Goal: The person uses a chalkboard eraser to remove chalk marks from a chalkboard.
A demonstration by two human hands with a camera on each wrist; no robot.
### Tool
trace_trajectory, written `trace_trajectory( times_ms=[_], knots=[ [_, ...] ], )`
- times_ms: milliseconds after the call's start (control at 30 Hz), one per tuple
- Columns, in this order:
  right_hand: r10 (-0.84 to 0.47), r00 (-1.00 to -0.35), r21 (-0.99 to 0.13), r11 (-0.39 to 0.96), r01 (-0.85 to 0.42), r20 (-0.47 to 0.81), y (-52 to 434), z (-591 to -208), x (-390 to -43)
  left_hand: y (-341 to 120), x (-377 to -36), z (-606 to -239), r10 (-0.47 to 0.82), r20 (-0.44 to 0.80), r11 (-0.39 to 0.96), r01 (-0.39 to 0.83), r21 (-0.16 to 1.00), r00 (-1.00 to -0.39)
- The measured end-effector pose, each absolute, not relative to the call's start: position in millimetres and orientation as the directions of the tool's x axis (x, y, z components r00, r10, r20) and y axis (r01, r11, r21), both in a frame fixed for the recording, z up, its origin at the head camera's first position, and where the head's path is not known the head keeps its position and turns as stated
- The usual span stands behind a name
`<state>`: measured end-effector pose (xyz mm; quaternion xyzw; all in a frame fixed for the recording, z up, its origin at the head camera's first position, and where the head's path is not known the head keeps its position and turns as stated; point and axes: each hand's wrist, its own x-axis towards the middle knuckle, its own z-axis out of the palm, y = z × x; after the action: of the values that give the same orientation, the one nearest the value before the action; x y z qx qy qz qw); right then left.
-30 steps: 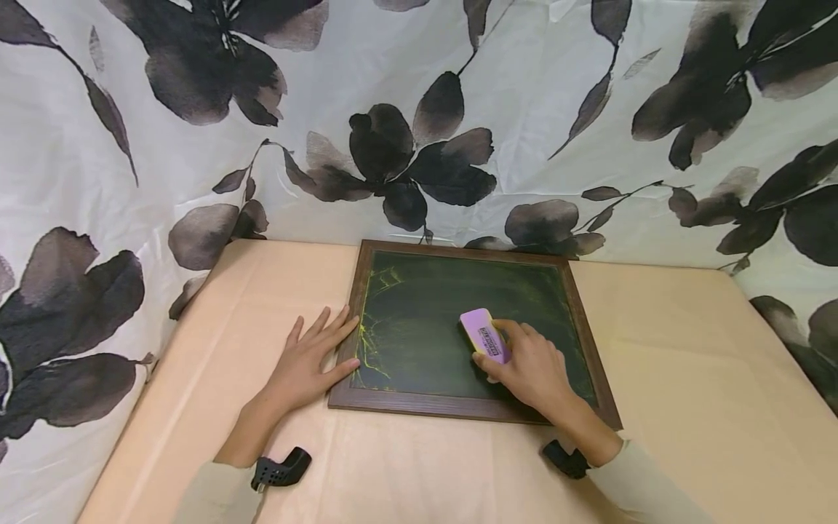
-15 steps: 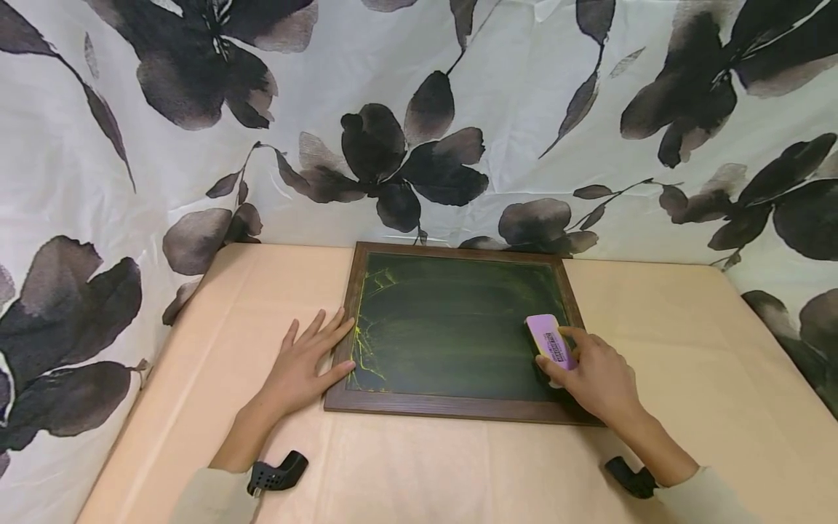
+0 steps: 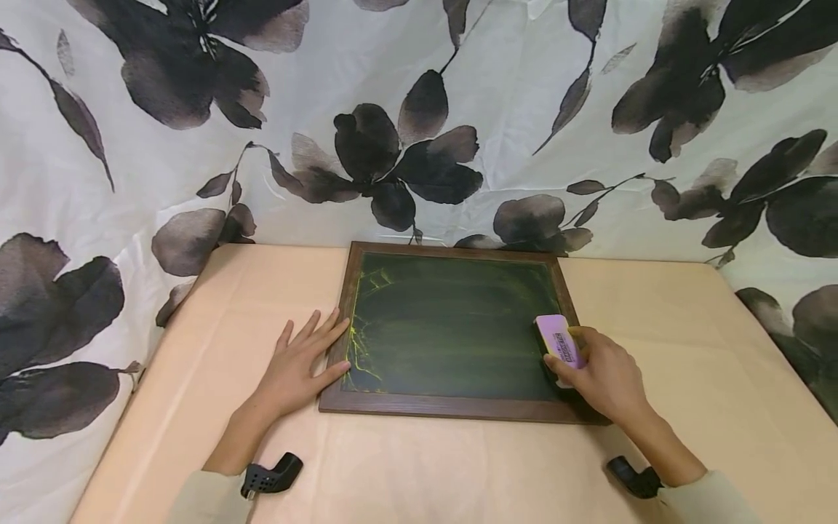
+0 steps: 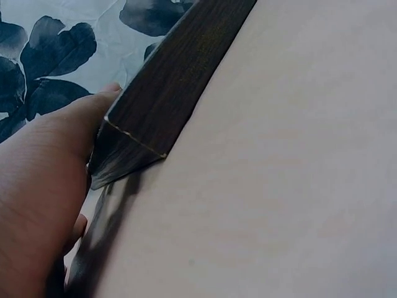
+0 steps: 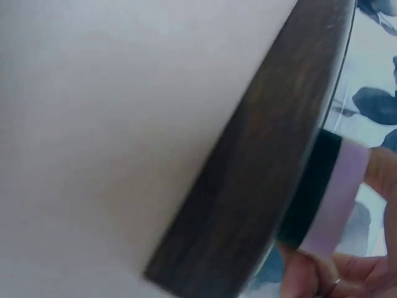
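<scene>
A framed chalkboard [image 3: 445, 335] lies on the table, its dark wooden frame [image 4: 180, 68] filling much of the left wrist view. Yellow chalk marks [image 3: 361, 349] run along its left side, with faint yellow smears elsewhere. My right hand [image 3: 609, 375] grips a purple board eraser [image 3: 559, 340] between thumb and fingers near the board's right edge. In the right wrist view, the eraser [image 5: 332, 192] shows a dark felt layer against the board. With fingers spread, my left hand [image 3: 297, 364] rests at the left edge, its fingertips and thumb touching the frame.
The table has a pale peach cover [image 3: 425, 473]. Behind it hangs a white cloth [image 3: 511, 87] printed with dark flowers, which also runs down the left and right sides. A black wrist device [image 3: 271, 474] sits on each forearm.
My right hand has carried the eraser rightward across the board, from right of centre to near the right frame, slowing in the last half second. My left hand stays at the frame.
</scene>
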<state>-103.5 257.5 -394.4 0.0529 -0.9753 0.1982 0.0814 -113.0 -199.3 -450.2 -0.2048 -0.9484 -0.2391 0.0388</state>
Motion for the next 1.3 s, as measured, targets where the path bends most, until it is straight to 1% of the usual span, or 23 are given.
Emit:
trace_trajectory(
  times_ms=[100,200,400,733,833,1033,1200,1300],
  knots=[
    [-0.076,-0.984,-0.404,0.905,-0.136,0.160,252,-395,-106,-203,-113,-449,0.368,0.176,0.806,0.407,0.428,-0.913],
    [-0.075,-0.986,-0.404,0.906,-0.130,0.148,244,-396,-109,-205,-113,-449,0.367,0.172,0.810,0.405,0.423,-0.914],
    [-0.121,-0.981,-0.442,0.879,-0.177,0.153,217,-398,-120,-207,-113,-449,0.364,0.174,0.811,0.403,0.423,-0.915],
    [-0.159,-0.974,-0.409,0.887,-0.213,0.162,160,-400,-134,-207,-116,-446,0.372,0.178,0.807,0.412,0.423,-0.911],
    [-0.187,-0.969,-0.399,0.886,-0.237,0.161,135,-399,-136,-206,-116,-447,0.372,0.174,0.803,0.410,0.432,-0.912],
    [-0.255,-0.952,-0.416,0.857,-0.304,0.168,86,-399,-139,-203,-115,-449,0.370,0.175,0.796,0.408,0.447,-0.913],
    [-0.316,-0.936,-0.419,0.837,-0.351,0.153,59,-399,-138,-201,-115,-451,0.374,0.176,0.796,0.412,0.443,-0.911],
    [-0.381,-0.914,-0.426,0.810,-0.404,0.143,50,-398,-138,-200,-116,-451,0.379,0.172,0.795,0.415,0.443,-0.909]
  ],
)
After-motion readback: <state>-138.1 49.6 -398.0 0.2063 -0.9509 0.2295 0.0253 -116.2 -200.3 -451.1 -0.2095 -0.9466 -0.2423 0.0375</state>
